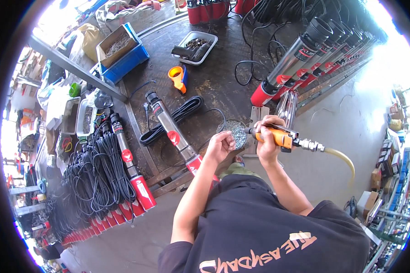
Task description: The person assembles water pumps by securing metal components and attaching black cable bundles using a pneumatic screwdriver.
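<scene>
My right hand (269,144) is wrapped round an orange air screwdriver (281,138), whose dark tip points left. A metal coupling joins the tool to a yellowish hose (343,156) trailing off to the right. My left hand (220,146) has its fingers curled together beside a round container of small grey metal pieces (236,131); what they pinch, if anything, is too small to make out. Just left of that hand, a submersible pump (172,130) with a steel body and red end lies on the dark table. Its coiled black cable (176,119) rests beside it.
Several similar pumps (287,63) lean in a row at the right. More pumps with cable bundles (105,159) line the left. An orange tape dispenser (177,79), a white tray (208,36) and a blue bin (134,58) stand on the table.
</scene>
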{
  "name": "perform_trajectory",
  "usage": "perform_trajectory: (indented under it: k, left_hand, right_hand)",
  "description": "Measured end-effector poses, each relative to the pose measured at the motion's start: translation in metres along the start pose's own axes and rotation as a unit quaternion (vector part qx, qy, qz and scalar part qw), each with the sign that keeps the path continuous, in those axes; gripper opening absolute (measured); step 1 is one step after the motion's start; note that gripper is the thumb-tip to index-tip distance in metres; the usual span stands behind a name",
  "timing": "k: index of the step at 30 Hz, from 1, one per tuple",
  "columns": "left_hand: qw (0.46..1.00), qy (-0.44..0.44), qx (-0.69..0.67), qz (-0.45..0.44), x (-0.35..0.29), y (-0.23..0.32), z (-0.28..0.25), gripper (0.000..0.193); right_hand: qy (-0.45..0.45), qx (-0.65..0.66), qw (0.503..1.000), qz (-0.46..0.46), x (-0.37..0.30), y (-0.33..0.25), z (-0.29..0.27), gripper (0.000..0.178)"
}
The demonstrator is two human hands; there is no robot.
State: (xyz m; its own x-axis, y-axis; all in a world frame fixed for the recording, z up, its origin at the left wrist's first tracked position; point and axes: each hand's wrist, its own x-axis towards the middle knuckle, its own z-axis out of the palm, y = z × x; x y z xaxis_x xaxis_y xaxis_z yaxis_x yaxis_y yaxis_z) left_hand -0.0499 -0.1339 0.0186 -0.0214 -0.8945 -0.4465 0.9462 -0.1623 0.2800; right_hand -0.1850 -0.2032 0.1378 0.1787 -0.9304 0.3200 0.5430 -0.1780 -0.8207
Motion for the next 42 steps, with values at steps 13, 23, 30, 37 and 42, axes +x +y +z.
perform_trajectory:
  k: [13,23,30,37,42]
  left_hand:
    - [0.986,-0.03,-0.103,0.126,-0.07,0.008,0.001,0.019]
    - [0.977,0.1,-0.153,0.107,-0.1,-0.005,-0.024,0.016]
    - [0.932,0.263,-0.22,0.121,-0.107,-0.001,-0.075,0.02]
    - [0.914,0.277,-0.273,0.113,-0.109,0.019,-0.075,0.019]
    - [0.942,0.295,-0.113,0.113,-0.126,0.024,-0.081,0.019]
  right_hand:
    - [-0.024,0.132,0.985,0.107,-0.021,0.01,0.037,0.024]
    - [-0.088,0.134,0.975,0.154,-0.054,0.027,0.043,0.022]
    - [-0.203,0.019,0.942,0.265,-0.086,0.086,0.046,0.023]
    - [-0.185,0.014,0.956,0.228,-0.084,0.124,0.054,0.019]
    - [-0.192,-0.003,0.948,0.253,-0.073,0.125,0.058,0.017]
